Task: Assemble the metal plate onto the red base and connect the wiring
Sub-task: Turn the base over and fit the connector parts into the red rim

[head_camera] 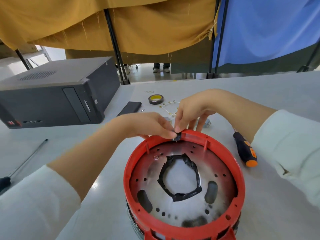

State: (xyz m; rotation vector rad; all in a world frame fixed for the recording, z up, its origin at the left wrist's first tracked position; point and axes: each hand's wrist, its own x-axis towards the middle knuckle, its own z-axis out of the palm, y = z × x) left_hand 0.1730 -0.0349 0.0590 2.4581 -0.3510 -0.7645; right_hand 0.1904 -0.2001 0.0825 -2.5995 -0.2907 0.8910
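— Looking at the table (259,94), where is there room around the base (183,184)?

— It sits near the table's front edge, close to the person. Bare tabletop opens to the right and far right. A screwdriver (245,149) lies just beside its right rim, a thin tool (28,159) well apart on the left, and a computer case (52,94) fills the far left. Tape (155,99) and loose wires (168,108) lie beyond the hands.

— How does the base look?

— It is a red plastic ring with the plate (181,205) seated inside. The plate is shiny metal, drilled with small holes and two oval slots, its central opening edged in black tape.

— And the fingers?

— Both hands meet at the far rim. The left hand (147,125) and right hand (197,108) pinch a small black part (177,135) between thumb and fingertips, right at the rim's top edge. The right hand's other fingers reach down behind the rim, outside the base.
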